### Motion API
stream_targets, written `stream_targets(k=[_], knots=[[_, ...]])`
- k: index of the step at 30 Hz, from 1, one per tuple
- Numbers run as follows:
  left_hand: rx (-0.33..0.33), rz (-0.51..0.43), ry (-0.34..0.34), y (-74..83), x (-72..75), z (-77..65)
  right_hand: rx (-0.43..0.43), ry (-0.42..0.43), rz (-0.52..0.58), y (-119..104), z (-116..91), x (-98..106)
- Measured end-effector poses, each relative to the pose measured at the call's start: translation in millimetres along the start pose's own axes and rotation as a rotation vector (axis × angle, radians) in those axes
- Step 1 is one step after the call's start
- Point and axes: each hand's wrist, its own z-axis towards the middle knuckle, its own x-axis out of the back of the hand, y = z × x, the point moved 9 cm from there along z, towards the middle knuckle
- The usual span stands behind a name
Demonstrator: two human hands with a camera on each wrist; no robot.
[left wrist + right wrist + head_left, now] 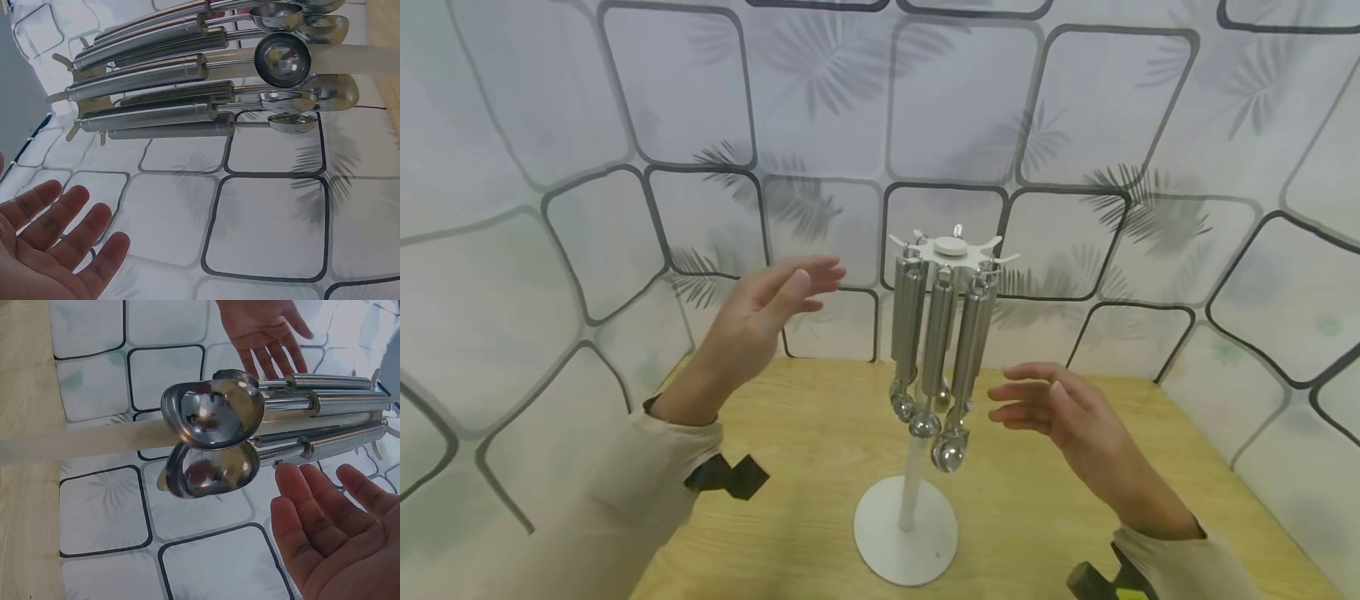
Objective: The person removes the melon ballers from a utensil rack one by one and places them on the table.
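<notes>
Several steel scoops [936,337] with thick tubular handles hang bowl-down from the hooked white top [951,247] of a stand. My left hand [752,312] is raised to the left of the handles, apart from them, its fingers extended towards the stand. Lower down on the right, my right hand [1078,417] is held near the scoop bowls with its fingers loosely bent. Both hands hold nothing. From the left wrist, small round bowls [282,59] show beside larger ones. In the right wrist view, two larger scoops [212,415] hang close together, with the right fingertips [290,481] near a handle.
The stand's round white base [887,546] rests on a light wooden table [790,483], with a thin post rising from it. A patterned cloth [820,92] with rounded squares and leaf prints lines the back and sides. Dark wrist mounts [726,477] sit on the sleeves.
</notes>
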Motion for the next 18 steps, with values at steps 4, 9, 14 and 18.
stream_targets(k=[4, 9, 14, 18], knots=[[-0.025, -0.048, -0.013, 7.6, -3.4, 10.4, 0.017, -0.025, 0.003, -2.6, 3.2, -6.4], [-0.073, -0.107, -0.024, 19.8, -6.0, 24.0, 0.017, -0.032, 0.000, -4.4, 8.0, -12.0], [-0.112, -0.110, -0.027, 33.3, -10.3, 34.3, 0.046, -0.054, 0.006, -5.3, 13.0, -17.4], [-0.147, -0.043, -0.022, 43.9, -15.3, 41.5, 0.066, -0.069, -0.002, -3.7, 16.0, -20.0]])
